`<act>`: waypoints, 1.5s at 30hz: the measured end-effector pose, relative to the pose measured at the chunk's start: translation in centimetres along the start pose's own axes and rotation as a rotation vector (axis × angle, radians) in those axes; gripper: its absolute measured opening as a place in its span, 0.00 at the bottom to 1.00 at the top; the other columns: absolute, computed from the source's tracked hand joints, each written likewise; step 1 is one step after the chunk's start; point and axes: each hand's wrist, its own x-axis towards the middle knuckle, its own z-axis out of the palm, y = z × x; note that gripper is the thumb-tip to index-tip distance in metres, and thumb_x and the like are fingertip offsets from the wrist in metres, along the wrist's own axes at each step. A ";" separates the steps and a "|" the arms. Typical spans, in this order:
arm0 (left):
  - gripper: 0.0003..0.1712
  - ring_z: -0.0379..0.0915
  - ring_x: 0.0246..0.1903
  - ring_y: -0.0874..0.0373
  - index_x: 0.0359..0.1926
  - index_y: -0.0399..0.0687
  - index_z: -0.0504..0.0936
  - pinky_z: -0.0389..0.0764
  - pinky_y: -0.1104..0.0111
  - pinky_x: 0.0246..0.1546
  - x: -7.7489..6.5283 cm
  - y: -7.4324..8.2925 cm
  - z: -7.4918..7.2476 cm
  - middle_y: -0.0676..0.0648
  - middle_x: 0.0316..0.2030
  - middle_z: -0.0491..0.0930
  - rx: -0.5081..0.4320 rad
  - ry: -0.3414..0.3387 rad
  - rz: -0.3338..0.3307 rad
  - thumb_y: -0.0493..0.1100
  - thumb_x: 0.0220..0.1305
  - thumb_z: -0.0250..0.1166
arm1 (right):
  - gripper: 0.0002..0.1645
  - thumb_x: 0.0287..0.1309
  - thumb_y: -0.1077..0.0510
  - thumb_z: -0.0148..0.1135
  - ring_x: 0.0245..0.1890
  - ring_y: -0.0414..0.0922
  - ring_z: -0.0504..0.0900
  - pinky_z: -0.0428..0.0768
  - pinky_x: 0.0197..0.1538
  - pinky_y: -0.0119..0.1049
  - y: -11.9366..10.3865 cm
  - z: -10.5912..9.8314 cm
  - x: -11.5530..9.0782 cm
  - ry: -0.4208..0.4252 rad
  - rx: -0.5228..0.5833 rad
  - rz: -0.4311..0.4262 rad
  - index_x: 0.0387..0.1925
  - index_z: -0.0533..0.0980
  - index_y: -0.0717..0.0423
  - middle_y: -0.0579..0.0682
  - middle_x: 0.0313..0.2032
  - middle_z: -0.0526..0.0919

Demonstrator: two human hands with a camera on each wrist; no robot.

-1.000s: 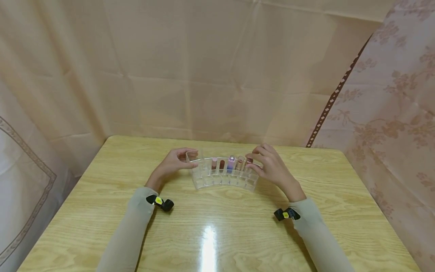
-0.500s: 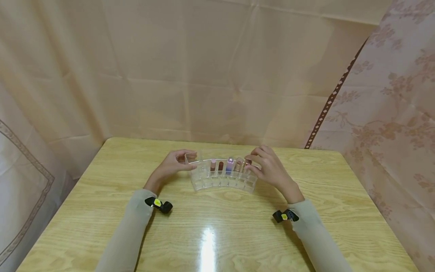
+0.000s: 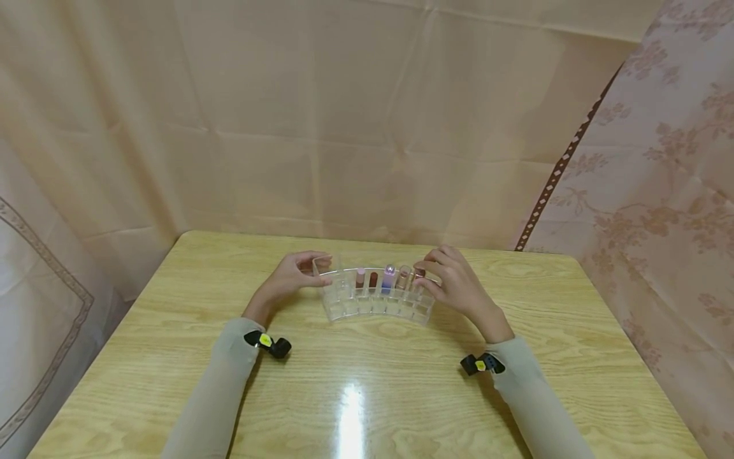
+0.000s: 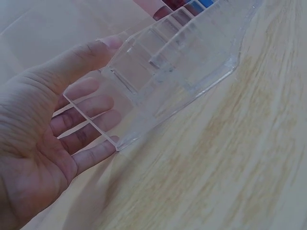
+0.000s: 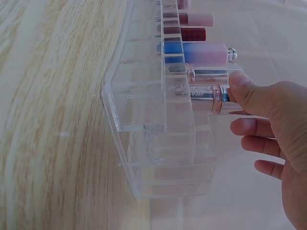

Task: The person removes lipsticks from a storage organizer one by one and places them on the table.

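A clear stepped lipstick organizer (image 3: pixel 378 307), curved in plan, stands on the table. My left hand (image 3: pixel 291 275) grips its left end; in the left wrist view the thumb lies along the upper edge and the fingers show through the clear wall. At the other end my right hand (image 3: pixel 461 284) pinches the cap of a lipstick (image 5: pixel 218 98) between thumb and index finger, its lower part inside a back-row slot. Beside it stand another clear-capped lipstick (image 5: pixel 206 75), a blue-to-pink tube (image 5: pixel 204 52), a dark red one (image 5: pixel 193 34) and a pink-capped one (image 5: pixel 200 19).
The organizer sits toward the far part of the wooden table (image 3: pixel 401 395). A beige curtain (image 3: pixel 367 127) hangs behind the far edge, and a floral cloth (image 3: pixel 659 191) hangs at the right. Each wrist carries a small black camera, such as the left camera (image 3: pixel 279 347).
The head view has shifted slightly. Both hands stay where they were on the organizer and the lipstick, with no other visible movement.
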 end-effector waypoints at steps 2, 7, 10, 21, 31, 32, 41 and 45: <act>0.37 0.78 0.59 0.45 0.65 0.46 0.78 0.77 0.57 0.61 -0.1 0.2 0.0 0.41 0.60 0.82 0.009 0.011 -0.011 0.44 0.55 0.80 | 0.18 0.48 0.54 0.78 0.38 0.50 0.74 0.73 0.45 0.45 0.0 0.0 0.0 -0.001 -0.002 0.000 0.40 0.86 0.61 0.53 0.34 0.84; 0.36 0.77 0.53 0.45 0.62 0.45 0.80 0.76 0.62 0.53 -0.1 0.4 0.0 0.39 0.57 0.82 0.029 0.037 -0.029 0.44 0.52 0.81 | 0.18 0.49 0.54 0.78 0.38 0.50 0.74 0.73 0.46 0.46 0.1 0.1 -0.1 -0.005 -0.006 0.004 0.40 0.86 0.60 0.52 0.34 0.84; 0.36 0.77 0.51 0.46 0.62 0.44 0.80 0.76 0.63 0.51 -0.1 0.4 -0.1 0.38 0.57 0.82 0.039 0.045 -0.029 0.43 0.52 0.81 | 0.18 0.49 0.54 0.78 0.38 0.50 0.75 0.74 0.47 0.47 0.1 0.1 -0.1 -0.006 -0.003 0.003 0.40 0.86 0.60 0.52 0.34 0.85; 0.34 0.78 0.49 0.49 0.61 0.42 0.80 0.76 0.62 0.51 -0.1 0.6 0.0 0.39 0.55 0.83 0.056 0.050 -0.005 0.42 0.52 0.81 | 0.18 0.48 0.54 0.77 0.39 0.50 0.76 0.75 0.48 0.47 0.2 0.0 -0.1 -0.002 -0.003 0.002 0.39 0.86 0.60 0.52 0.34 0.85; 0.34 0.77 0.47 0.49 0.61 0.42 0.80 0.76 0.63 0.49 -0.1 0.5 -0.1 0.39 0.54 0.83 0.068 0.054 0.001 0.44 0.53 0.81 | 0.17 0.50 0.54 0.77 0.40 0.50 0.76 0.75 0.48 0.47 0.1 -0.1 -0.1 -0.008 -0.011 0.017 0.40 0.86 0.60 0.52 0.35 0.85; 0.34 0.77 0.48 0.48 0.61 0.41 0.80 0.76 0.63 0.50 -0.3 0.8 0.0 0.38 0.54 0.83 0.067 0.052 -0.005 0.43 0.54 0.80 | 0.17 0.50 0.54 0.77 0.40 0.50 0.76 0.75 0.48 0.47 0.1 -0.1 -0.1 -0.009 -0.011 0.019 0.40 0.86 0.60 0.52 0.35 0.85; 0.35 0.77 0.50 0.47 0.63 0.35 0.77 0.75 0.65 0.50 -1.5 3.4 0.3 0.33 0.57 0.80 0.054 0.041 -0.018 0.39 0.56 0.78 | 0.16 0.51 0.55 0.77 0.39 0.50 0.76 0.75 0.47 0.47 0.0 -0.3 0.0 -0.008 -0.015 0.027 0.40 0.86 0.60 0.52 0.34 0.85; 0.35 0.76 0.49 0.47 0.63 0.35 0.77 0.76 0.64 0.50 -1.0 2.4 0.2 0.33 0.57 0.80 0.063 0.041 -0.020 0.39 0.56 0.78 | 0.16 0.51 0.54 0.77 0.39 0.50 0.76 0.75 0.46 0.46 0.0 -0.5 0.0 -0.005 -0.018 0.030 0.39 0.86 0.60 0.52 0.33 0.85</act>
